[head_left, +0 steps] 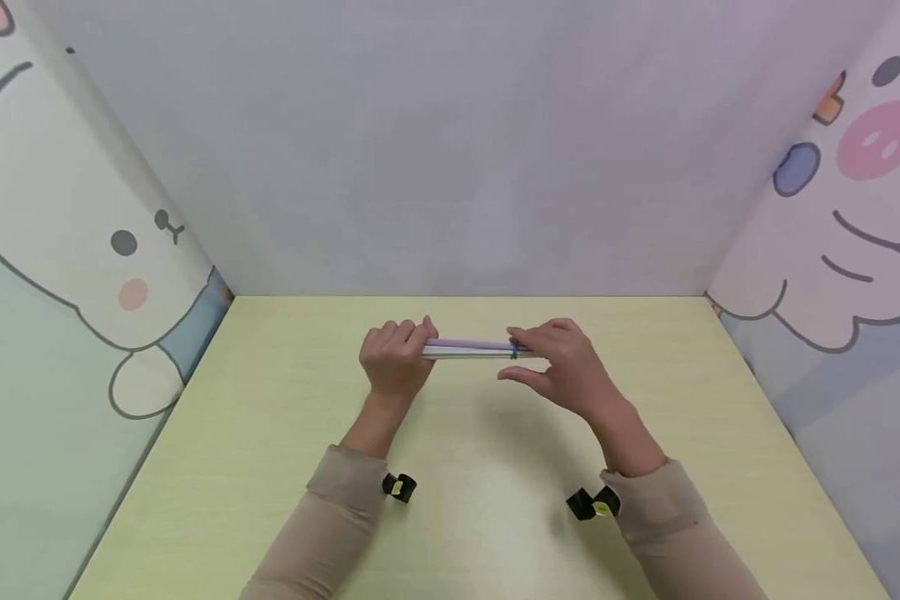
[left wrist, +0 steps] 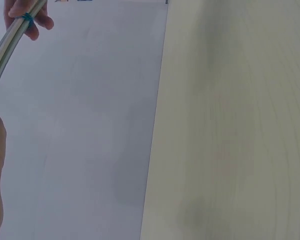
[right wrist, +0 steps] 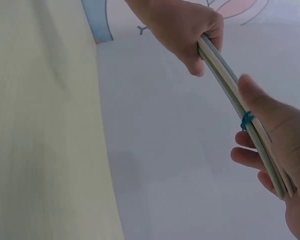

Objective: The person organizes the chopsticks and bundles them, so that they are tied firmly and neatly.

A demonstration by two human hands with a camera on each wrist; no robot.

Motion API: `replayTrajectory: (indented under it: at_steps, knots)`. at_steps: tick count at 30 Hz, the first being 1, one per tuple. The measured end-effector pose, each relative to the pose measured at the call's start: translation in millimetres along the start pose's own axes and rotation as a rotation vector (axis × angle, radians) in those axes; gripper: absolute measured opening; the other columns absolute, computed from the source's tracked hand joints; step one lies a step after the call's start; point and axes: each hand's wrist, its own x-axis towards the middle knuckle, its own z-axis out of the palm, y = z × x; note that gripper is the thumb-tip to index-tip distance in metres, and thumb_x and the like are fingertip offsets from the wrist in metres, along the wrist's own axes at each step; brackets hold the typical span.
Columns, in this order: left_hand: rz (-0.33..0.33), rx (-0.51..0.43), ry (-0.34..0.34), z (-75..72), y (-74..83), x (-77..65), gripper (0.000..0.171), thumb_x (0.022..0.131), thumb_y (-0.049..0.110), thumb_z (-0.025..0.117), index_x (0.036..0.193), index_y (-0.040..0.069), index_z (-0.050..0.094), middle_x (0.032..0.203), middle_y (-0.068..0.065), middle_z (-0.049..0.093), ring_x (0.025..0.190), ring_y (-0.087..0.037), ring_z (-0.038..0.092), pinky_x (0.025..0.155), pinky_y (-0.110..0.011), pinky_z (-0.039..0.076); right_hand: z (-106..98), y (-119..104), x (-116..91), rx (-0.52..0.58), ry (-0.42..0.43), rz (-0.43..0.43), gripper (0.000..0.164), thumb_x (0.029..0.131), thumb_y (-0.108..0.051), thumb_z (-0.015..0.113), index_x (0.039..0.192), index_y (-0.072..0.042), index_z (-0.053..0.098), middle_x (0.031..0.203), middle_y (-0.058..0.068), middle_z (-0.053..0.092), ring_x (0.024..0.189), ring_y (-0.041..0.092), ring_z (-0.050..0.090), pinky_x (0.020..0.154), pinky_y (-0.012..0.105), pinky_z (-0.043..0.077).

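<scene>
A slim bundle of straight sticks (head_left: pixel 468 349), pale white, green and purple, is held level above the table. A blue band (right wrist: pixel 247 120) loops round it near its right end. My left hand (head_left: pixel 396 354) grips the left end in a fist, hiding that end. At the other end, my right hand (head_left: pixel 562 358) has its fingers along the far side of the bundle, touching it by the band. Its thumb (head_left: pixel 523 377) stands apart on the near side. In the right wrist view, the bundle's right end (right wrist: pixel 282 192) lies against the right palm.
The pale yellow table (head_left: pixel 450 517) lies beneath both hands. A plain grey wall (head_left: pixel 450 167) rises at its back edge. Side panels with cartoon animals (head_left: pixel 123 292) stand left and right. Both sleeves carry small black devices (head_left: pixel 399 487) at the cuffs.
</scene>
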Motion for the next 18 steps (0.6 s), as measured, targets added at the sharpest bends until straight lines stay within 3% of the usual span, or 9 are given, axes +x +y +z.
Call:
replayTrajectory:
  at_steps: [3,6,12,18]
  knots:
    - [-0.013,0.000,-0.001,-0.9,-4.7,-1.3,0.030,0.077,0.011,0.070,0.056,0.009,0.049,0.051,-0.002,0.053,0.041,-0.020,0.039,0.040,-0.033,0.031,-1,1,-1,0.062,0.001,-0.006,0.042,0.069,-0.012,0.091,0.105,0.003,0.076,0.091,0.011,0.077,0.077,0.023,0.071,0.082,0.047,0.050]
    - [-0.019,-0.005,0.006,-0.5,-4.1,-1.5,0.030,0.075,0.010,0.072,0.056,0.009,0.049,0.050,-0.002,0.053,0.041,-0.020,0.038,0.040,-0.033,0.031,0,-1,1,0.014,0.003,-0.038,0.036,0.068,-0.004,0.090,0.101,0.003,0.077,0.090,0.011,0.077,0.075,0.023,0.071,0.079,0.047,0.050]
    - [0.015,-0.009,0.006,0.0,1.5,-0.3,0.030,0.072,0.008,0.074,0.055,0.009,0.049,0.050,-0.001,0.052,0.041,-0.018,0.037,0.040,-0.031,0.030,7,-10,7,-0.093,-0.025,-0.062,0.040,0.068,-0.017,0.092,0.103,-0.002,0.079,0.091,0.008,0.078,0.072,0.018,0.073,0.073,0.042,0.051]
    - [0.011,-0.008,-0.024,-1.2,-0.6,-2.6,0.029,0.075,0.009,0.073,0.056,0.009,0.051,0.051,-0.002,0.053,0.041,-0.019,0.039,0.041,-0.031,0.033,9,-11,4,-0.056,-0.040,0.007,0.048,0.067,-0.021,0.093,0.107,0.001,0.077,0.092,0.010,0.077,0.074,0.021,0.072,0.074,0.043,0.055]
